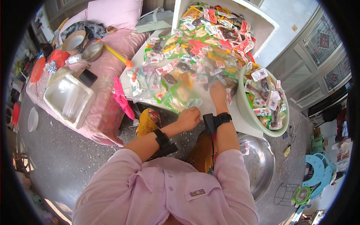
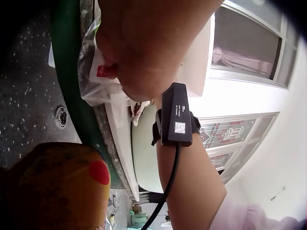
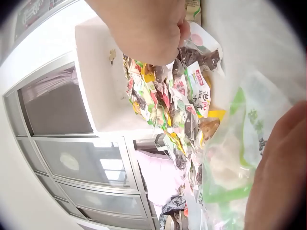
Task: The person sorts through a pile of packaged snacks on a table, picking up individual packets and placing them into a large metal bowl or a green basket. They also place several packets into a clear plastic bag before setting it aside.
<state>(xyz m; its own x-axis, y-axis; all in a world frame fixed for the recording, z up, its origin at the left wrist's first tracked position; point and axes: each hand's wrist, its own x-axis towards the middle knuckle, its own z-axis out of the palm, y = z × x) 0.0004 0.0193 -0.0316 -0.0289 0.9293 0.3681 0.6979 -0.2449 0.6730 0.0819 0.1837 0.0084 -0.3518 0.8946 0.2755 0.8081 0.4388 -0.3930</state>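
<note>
My left hand (image 1: 188, 119) pinches the edge of a clear, green-edged bag (image 1: 180, 93) with pale contents. In the left wrist view, the curled left hand (image 2: 139, 57) grips clear plastic (image 2: 91, 88) beside a red mark. Further right, my right hand (image 1: 218, 95) reaches over the white table, blurred. The right wrist view has the right hand (image 3: 144, 36) with fingers curled at a clear packet (image 3: 206, 40) with dark contents; its fingertips are partly hidden. A heap of small packets (image 1: 198, 45) spreads beyond both hands.
A white foam box (image 1: 262, 20) lies tipped behind the heap. To the right stands a pale green tub (image 1: 243, 101) holding packets, above a metal basin (image 1: 262, 161) on the floor. At left, a pink-covered bed (image 1: 108, 82) carries another foam box (image 1: 69, 99) and bowls.
</note>
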